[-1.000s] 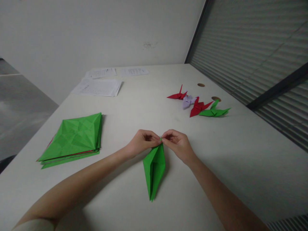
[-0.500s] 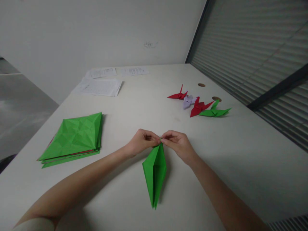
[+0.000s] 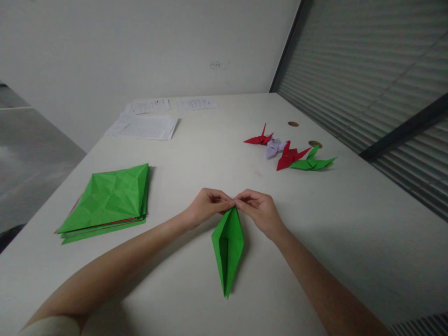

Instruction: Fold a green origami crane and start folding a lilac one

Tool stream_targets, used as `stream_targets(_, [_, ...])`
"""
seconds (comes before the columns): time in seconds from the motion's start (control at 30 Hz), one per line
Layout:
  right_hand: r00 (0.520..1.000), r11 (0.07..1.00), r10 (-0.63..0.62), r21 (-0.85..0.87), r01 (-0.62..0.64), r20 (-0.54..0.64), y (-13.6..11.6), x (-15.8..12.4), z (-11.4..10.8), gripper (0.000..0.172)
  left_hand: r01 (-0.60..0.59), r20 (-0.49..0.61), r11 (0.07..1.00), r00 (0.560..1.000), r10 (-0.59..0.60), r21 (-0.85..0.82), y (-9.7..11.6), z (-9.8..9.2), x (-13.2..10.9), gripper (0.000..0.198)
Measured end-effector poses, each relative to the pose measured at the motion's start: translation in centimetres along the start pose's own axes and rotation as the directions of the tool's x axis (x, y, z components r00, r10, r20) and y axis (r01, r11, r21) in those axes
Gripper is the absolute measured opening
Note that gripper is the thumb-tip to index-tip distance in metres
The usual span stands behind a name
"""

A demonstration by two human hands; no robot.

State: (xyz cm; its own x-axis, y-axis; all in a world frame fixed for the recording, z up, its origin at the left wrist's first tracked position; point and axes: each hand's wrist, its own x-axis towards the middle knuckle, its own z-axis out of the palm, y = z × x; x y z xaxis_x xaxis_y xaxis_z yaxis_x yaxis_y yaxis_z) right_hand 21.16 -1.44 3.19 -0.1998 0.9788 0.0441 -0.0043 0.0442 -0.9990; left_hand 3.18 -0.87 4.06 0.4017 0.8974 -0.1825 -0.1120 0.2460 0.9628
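A long, pointed piece of folded green paper (image 3: 227, 247) lies on the white table (image 3: 210, 154), its far tip pinched from both sides. My left hand (image 3: 206, 205) closes thumb and fingers on that tip from the left. My right hand (image 3: 259, 207) pinches the same tip from the right. The fingertips of both hands meet over the paper's upper point, and the near point rests on the table towards me.
A stack of creased green and red paper squares (image 3: 107, 200) lies at the left. Several folded paper cranes, red (image 3: 290, 156), lilac (image 3: 273, 147) and green (image 3: 311, 162), sit at the right near two round table holes (image 3: 314, 143). Printed sheets (image 3: 143, 126) lie at the back.
The green folded paper's near tip has swung slightly back and forth between frames. Both hands stay pinched on its far tip, almost in the same place.
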Motion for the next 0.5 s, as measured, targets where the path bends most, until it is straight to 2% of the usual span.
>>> stream_targets(0.17, [0.998,0.998,0.056,0.022,-0.056,0.004,-0.13,-0.05,0.00,0.027,-0.021,-0.032,0.999,0.999,0.020,-0.046,-0.46,-0.23,0.30,0.035])
stream_targets(0.33, [0.990,0.992,0.120,0.022,-0.122,0.071,0.27,-0.07,0.04,0.030,-0.052,-0.073,0.997,0.996,0.048,-0.059,-0.66,-0.32,0.41,0.034])
stream_targets(0.5, [0.986,0.989,0.146,-0.008,-0.146,0.081,0.41,-0.03,0.02,0.031,-0.036,-0.080,0.996,0.996,0.030,-0.080,-0.63,-0.21,0.43,0.033])
